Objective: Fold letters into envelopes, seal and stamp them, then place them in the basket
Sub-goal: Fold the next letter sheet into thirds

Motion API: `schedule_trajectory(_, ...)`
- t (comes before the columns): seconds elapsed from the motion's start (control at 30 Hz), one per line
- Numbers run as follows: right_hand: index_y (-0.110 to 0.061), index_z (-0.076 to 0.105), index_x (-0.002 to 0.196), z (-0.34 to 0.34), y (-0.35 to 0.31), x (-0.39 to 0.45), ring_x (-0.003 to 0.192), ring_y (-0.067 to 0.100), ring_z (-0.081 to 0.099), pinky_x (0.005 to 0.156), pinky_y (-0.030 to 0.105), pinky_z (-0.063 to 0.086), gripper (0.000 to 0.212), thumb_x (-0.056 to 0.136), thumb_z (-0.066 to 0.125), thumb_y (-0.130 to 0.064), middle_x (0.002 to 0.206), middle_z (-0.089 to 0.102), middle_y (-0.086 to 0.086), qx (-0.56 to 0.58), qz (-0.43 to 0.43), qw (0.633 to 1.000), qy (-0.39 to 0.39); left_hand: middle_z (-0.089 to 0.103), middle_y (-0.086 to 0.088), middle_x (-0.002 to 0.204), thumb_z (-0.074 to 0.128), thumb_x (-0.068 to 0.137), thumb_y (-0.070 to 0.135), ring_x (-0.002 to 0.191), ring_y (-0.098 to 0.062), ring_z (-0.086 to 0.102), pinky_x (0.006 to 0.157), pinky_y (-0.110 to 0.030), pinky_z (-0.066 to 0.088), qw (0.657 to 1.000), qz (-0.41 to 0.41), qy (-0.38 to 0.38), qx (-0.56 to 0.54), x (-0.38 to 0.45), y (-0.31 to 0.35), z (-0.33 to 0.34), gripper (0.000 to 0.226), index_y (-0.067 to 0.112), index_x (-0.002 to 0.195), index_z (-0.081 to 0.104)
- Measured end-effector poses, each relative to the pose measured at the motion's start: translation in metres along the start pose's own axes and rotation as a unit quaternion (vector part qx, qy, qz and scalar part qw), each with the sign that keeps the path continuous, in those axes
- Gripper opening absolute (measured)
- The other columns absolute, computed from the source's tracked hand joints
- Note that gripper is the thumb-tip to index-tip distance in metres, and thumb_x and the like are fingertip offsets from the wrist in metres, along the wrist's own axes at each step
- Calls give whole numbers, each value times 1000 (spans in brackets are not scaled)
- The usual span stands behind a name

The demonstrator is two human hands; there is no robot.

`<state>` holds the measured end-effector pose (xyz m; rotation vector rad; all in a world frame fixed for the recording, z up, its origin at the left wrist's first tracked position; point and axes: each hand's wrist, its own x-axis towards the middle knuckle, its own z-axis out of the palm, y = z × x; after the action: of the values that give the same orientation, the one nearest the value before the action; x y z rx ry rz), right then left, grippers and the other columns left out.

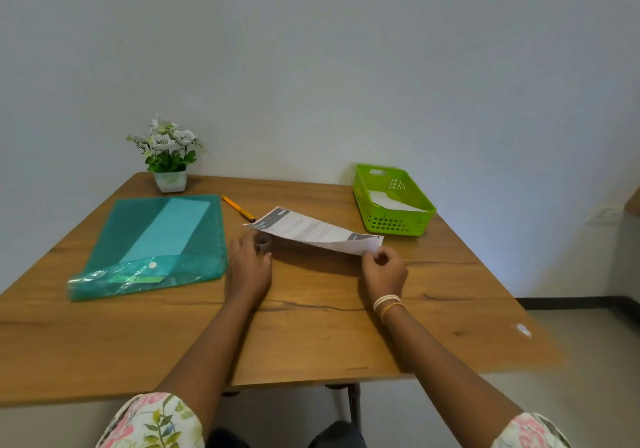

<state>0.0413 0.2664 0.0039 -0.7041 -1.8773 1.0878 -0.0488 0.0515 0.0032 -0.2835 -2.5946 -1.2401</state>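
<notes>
Thin printed white paper letter (313, 231) pinched at its near right corner by right hand (383, 270), lifted above grained wooden table (138, 337).

Left hand (248, 267) curled around something small, blurred. Perforated lime-green plastic basket (393, 200) beyond, holding white paper; translucent teal plastic folder (152, 247) lying flat at left.

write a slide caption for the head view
Both hands lift a printed letter beside a green basket.
</notes>
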Motion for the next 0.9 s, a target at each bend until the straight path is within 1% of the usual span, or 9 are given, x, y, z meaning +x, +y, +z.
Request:
schedule_trajectory(0.1, -3, 52, 62, -25, 1, 2, 62, 16, 36, 59, 30, 34, 22, 74, 60, -19, 62, 43, 3, 78, 92, 992, 28, 48, -16, 119, 59, 89, 17, 102, -33, 53, 82, -42, 47, 1000, -6, -16, 4, -6, -6, -8, 27, 6, 113, 53)
schedule_trajectory(0.27, -21, 30, 45, -61, -4, -2, 66, 20, 21, 59, 37, 19, 21, 60, 45, -16, 60, 23, -1, 121, 132, 984, 7, 65, -7, 105, 61, 91, 24, 96, -26, 61, 77, -34, 47, 992, 21, -37, -121, -17, -13, -16, 19, 11, 105, 64)
schedule_trajectory(0.3, -21, 31, 44, -68, -3, -1, 66, 20, 22, 59, 37, 20, 22, 61, 44, -15, 60, 23, -1, 112, 137, 984, -4, 66, -6, 94, 60, 93, 19, 88, -26, 62, 70, -33, 45, 988, 17, -42, -146, -20, -10, -17, 9, 12, 96, 64)
schedule_trajectory(0.4, -19, 56, 62, -87, 3, 3, 60, 19, 40, 56, 26, 37, 22, 81, 51, -11, 63, 43, 0, 24, 153, 984, -92, 63, -5, 77, 41, 102, 27, 71, -22, 57, 58, -31, 38, 976, -15, -28, -216, -35, 4, -23, 32, 12, 84, 62)
schedule_trajectory(0.47, -10, 65, 65, -91, 7, 4, 59, 12, 51, 58, 15, 43, 20, 80, 51, -7, 63, 56, 2, 13, 157, 980, -123, 65, -3, 78, 36, 103, 31, 72, -19, 59, 59, -30, 39, 970, -34, -29, -238, -42, 7, -26, 36, 15, 86, 63)
schedule_trajectory(0.53, -8, 62, 49, -89, 13, 2, 61, 21, 56, 61, 29, 45, 20, 62, 48, -12, 60, 61, 12, 55, 164, 980, -101, 68, -3, 86, 42, 101, 32, 75, -17, 62, 61, -30, 43, 972, -29, -48, -228, -45, 5, -28, 28, 15, 100, 64)
schedule_trajectory(0.6, -3, 64, 51, -87, 14, -1, 65, 27, 56, 61, 33, 44, 21, 58, 48, -16, 65, 64, 19, 47, 171, 980, -86, 70, -6, 94, 51, 98, 30, 76, -16, 67, 64, -34, 52, 972, -34, -77, -220, -46, 4, -31, 30, 18, 124, 55)
schedule_trajectory(0.7, -3, 70, 55, -90, -1, -7, 65, 21, 58, 63, 30, 45, 22, 55, 52, -16, 61, 65, 8, 41, 173, 981, -73, 69, -3, 91, 57, 95, 25, 70, -17, 69, 60, -34, 54, 971, -44, -99, -213, -47, 5, -35, 51, 23, 142, 37)
schedule_trajectory(0.9, -16, 69, 48, -95, -4, -7, 75, 29, 64, 72, 42, 53, 19, 65, 61, -15, 62, 67, 0, 37, 202, 978, -45, 66, 6, 92, 56, 95, 21, 76, -6, 66, 55, -19, 46, 968, -29, -103, -226, -51, 10, -39, 48, 31, 139, 39)
